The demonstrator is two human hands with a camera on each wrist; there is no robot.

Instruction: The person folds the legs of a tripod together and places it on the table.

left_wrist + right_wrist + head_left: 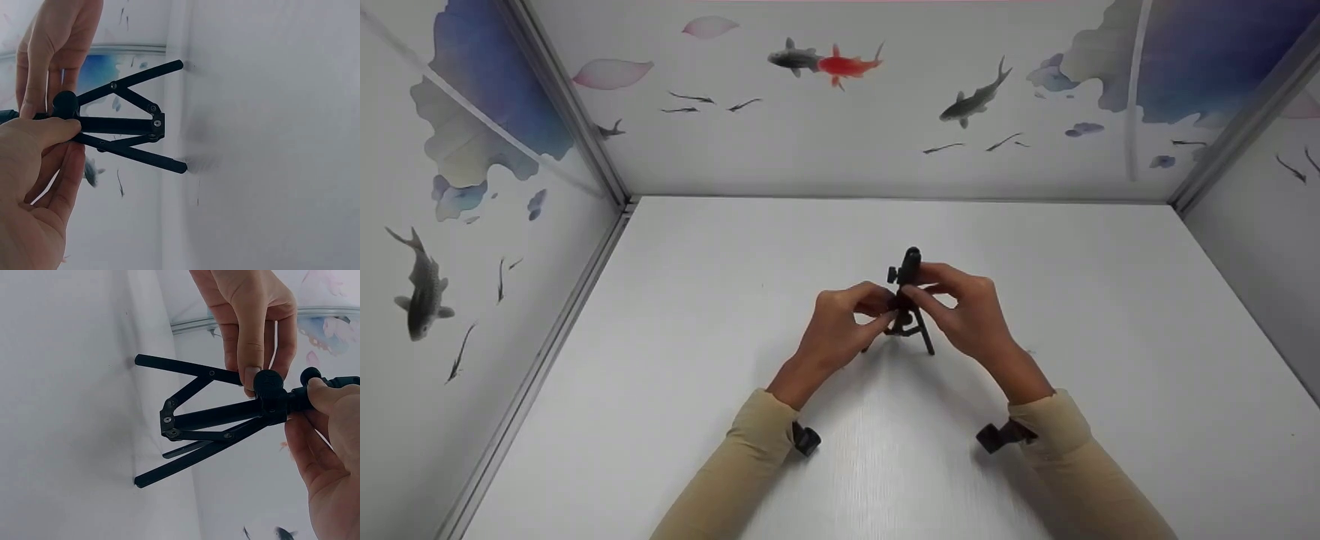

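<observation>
A small black tripod (216, 415) stands on the white table with its legs spread and braces out. My left hand (840, 322) pinches it near the hub, where the legs meet, with the thumb beside a round knob (268, 384). Higher up, my right hand (971, 311) holds the post between thumb and fingers, close to a smaller knob (310, 375). The tripod's upper end (911, 262) rises above both hands in the head view. Fingers cover part of the hub and post.
White table (697, 300) all around, bounded by a back wall (855, 157) and side walls printed with fish and leaves. Metal frame strips (611, 161) run along the corners. A small black camera (806, 440) is strapped at the left wrist, another (996, 436) at the right.
</observation>
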